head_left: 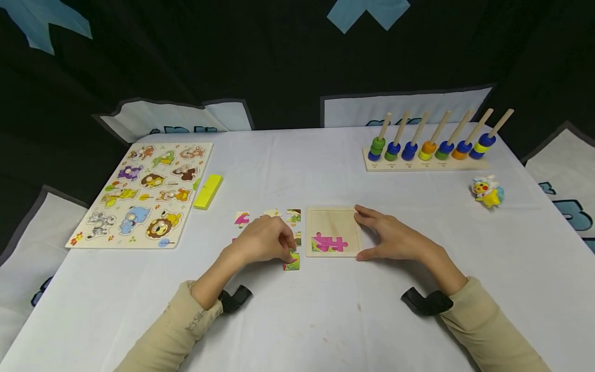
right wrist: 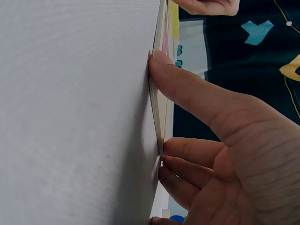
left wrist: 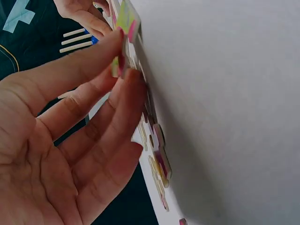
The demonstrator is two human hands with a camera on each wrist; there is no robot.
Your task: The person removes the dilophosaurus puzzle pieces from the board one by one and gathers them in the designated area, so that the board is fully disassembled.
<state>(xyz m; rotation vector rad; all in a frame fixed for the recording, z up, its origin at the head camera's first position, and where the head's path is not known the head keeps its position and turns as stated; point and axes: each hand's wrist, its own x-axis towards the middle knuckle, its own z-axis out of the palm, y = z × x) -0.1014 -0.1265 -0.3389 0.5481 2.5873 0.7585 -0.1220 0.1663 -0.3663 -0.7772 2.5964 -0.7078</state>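
My left hand (head_left: 265, 238) pinches a green and pink jigsaw piece (head_left: 292, 262) between thumb and forefinger. In the left wrist view this piece (left wrist: 126, 21) is held on edge, with the other fingers curved below it. Several more jigsaw pieces (head_left: 242, 218) lie around and partly under that hand. To their right lies a square wooden puzzle tray (head_left: 333, 208), with joined pink and green pieces (head_left: 329, 243) in its lower left part. My right hand (head_left: 392, 236) holds the tray's right side, thumb at the near corner and forefinger at the far one.
An animal peg puzzle board (head_left: 181, 206) lies at the left, a yellow block (head_left: 208, 191) beside it. At the back right stands a wooden bead stacker (head_left: 427, 164) with upright pegs. A small yellow toy figure (head_left: 488, 191) sits at the right. Dark cloth hangs behind the table.
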